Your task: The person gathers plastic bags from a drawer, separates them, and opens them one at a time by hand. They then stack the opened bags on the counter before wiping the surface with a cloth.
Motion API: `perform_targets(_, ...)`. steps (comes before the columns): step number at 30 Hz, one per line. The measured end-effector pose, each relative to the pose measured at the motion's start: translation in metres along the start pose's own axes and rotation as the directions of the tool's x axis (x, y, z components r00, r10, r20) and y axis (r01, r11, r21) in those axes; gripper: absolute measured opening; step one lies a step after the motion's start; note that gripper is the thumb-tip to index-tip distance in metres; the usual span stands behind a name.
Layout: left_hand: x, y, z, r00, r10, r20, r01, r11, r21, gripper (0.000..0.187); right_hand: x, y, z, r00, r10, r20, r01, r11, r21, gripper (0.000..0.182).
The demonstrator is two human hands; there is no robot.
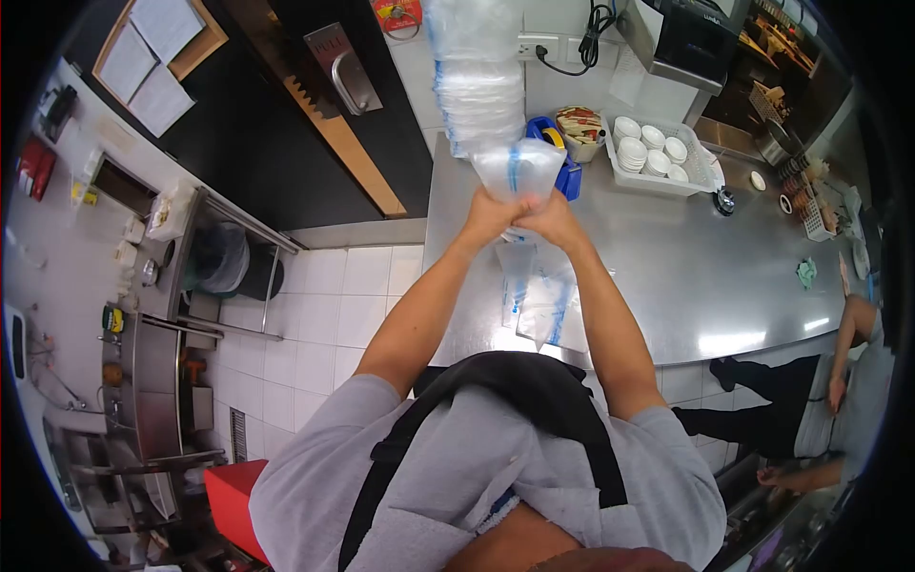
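Note:
My left hand and my right hand are closed side by side around the lower part of a clear plastic sleeve with a blue printed stripe. The sleeve widens above my fingers, and what is inside it I cannot make out. Below my hands, flattened clear plastic wrappers with blue print lie on the steel counter. Just beyond the sleeve rises a tall stack of clear plastic pieces in wrapping.
Behind my right hand are a blue holder and a tub. Farther right sits a white basket of small white cups. A green cloth lies near another person at the right. A black door stands left.

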State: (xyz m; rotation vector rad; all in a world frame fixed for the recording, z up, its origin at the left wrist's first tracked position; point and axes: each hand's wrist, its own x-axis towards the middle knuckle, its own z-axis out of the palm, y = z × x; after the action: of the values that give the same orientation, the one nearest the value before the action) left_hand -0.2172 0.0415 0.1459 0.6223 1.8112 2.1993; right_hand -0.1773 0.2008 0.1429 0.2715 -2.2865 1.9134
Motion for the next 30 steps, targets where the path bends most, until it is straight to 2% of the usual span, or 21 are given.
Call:
perform_targets(3, -0.002, -0.013, -0.009, 0.995, -0.033, 0.093, 0.023, 0.994, 0.108, 0.073, -0.008, 0.012, -0.006, 0.997, -0.016, 0.073, 0.016, 1.0, -0.004, 0.095)
perform_targets(4, -0.004, -0.011, -0.01, 0.991, -0.054, 0.124, 0.037, 0.99, 0.139, 0.074, -0.013, 0.0, -0.012, 0.989, 0.059, 0.133, -0.064, 0.998, 0.028, 0.094)
perform_targets(6, -0.003, 0.003, -0.018, 0.983, 0.055, 0.175, -0.086, 0.981, 0.174, 0.072, -0.011, -0.028, -0.031, 0.949, 0.18, 0.26, -0.204, 0.976, 0.07, 0.094)
perform_targets(7, -0.001, 0.017, -0.019, 0.973, 0.107, 0.204, -0.147, 0.971, 0.19, 0.071, -0.004, -0.024, -0.038, 0.982, 0.073, 0.176, -0.069, 0.997, -0.028, 0.095)
perform_targets(9, 0.003, 0.047, -0.011, 0.986, 0.101, 0.136, -0.101, 0.995, -0.008, 0.068, 0.001, -0.004, -0.041, 0.99, -0.136, 0.038, 0.141, 0.961, -0.237, 0.095)
perform_targets(10, 0.0, 0.052, -0.008, 0.993, 0.078, 0.092, -0.067, 0.991, -0.115, 0.066, 0.0, -0.008, -0.033, 0.995, -0.045, 0.089, 0.059, 0.986, -0.156, 0.096)
perform_targets(12, -0.001, 0.023, -0.005, 0.997, 0.002, 0.08, -0.003, 1.0, 0.007, 0.067, 0.005, -0.015, -0.018, 0.972, 0.108, 0.209, -0.108, 0.994, -0.01, 0.097)
perform_targets(13, 0.001, 0.013, -0.001, 0.997, -0.026, 0.077, 0.02, 0.997, 0.07, 0.067, 0.002, -0.007, -0.017, 0.979, 0.054, 0.198, -0.057, 0.998, 0.013, 0.097)
perform_targets(14, -0.001, 0.003, 0.001, 0.994, 0.073, 0.084, -0.086, 0.982, 0.168, 0.068, -0.002, 0.007, -0.015, 0.983, -0.003, 0.183, -0.003, 0.999, 0.033, 0.098)
perform_targets(15, 0.0, 0.001, 0.003, 0.995, 0.038, 0.088, -0.055, 0.978, 0.202, 0.068, -0.004, 0.021, -0.014, 0.984, -0.063, 0.166, 0.055, 0.997, 0.05, 0.099)
perform_targets(17, -0.007, -0.004, 0.005, 0.996, -0.047, 0.082, 0.023, 0.962, 0.271, 0.069, -0.018, 0.066, -0.003, 0.995, 0.032, 0.097, -0.029, 0.999, -0.032, 0.101)
perform_targets(18, -0.012, -0.011, 0.007, 0.997, 0.046, 0.06, -0.062, 0.951, 0.302, 0.071, -0.022, 0.079, 0.004, 0.996, 0.073, 0.06, -0.068, 0.995, -0.072, 0.102)
perform_targets(20, -0.009, -0.023, 0.008, 0.967, 0.253, 0.032, -0.247, 0.896, 0.369, 0.074, -0.025, 0.081, 0.014, 0.999, 0.024, -0.03, -0.025, 0.998, -0.056, 0.106)
perform_targets(21, -0.005, -0.024, 0.006, 0.973, 0.23, 0.02, -0.217, 0.88, 0.423, 0.078, -0.031, 0.084, 0.018, 0.998, 0.013, -0.064, -0.016, 0.999, -0.048, 0.107)
perform_targets(23, -0.016, -0.038, -0.004, 0.991, 0.134, -0.022, -0.103, 0.849, 0.518, 0.087, -0.033, 0.067, -0.004, 0.994, 0.063, 0.087, -0.048, 0.984, -0.171, 0.107)
perform_targets(24, -0.026, -0.046, -0.008, 0.988, 0.142, -0.063, -0.079, 0.807, 0.585, 0.091, -0.03, 0.064, -0.02, 0.983, 0.096, 0.159, -0.058, 0.971, -0.231, 0.107)
perform_targets(26, -0.053, -0.062, -0.02, 0.979, 0.151, -0.135, -0.013, 0.711, 0.703, 0.098, -0.043, 0.089, -0.044, 0.975, -0.213, -0.061, 0.153, 0.845, -0.512, 0.098)
perform_targets(27, -0.064, -0.068, -0.027, 0.973, 0.165, -0.159, 0.014, 0.652, 0.759, 0.102, -0.059, 0.07, -0.054, 0.973, -0.173, -0.154, 0.066, 0.843, -0.534, 0.087)
perform_targets(28, -0.079, -0.079, -0.04, 0.989, 0.058, -0.137, 0.067, 0.645, 0.761, 0.101, -0.073, 0.046, -0.065, 0.958, -0.143, -0.249, -0.019, 0.835, -0.55, 0.077)
perform_targets(30, -0.098, -0.078, -0.041, 0.962, -0.163, -0.217, 0.267, 0.714, 0.647, 0.093, -0.107, 0.043, -0.068, 0.936, 0.086, -0.341, -0.235, 0.876, -0.422, 0.064)
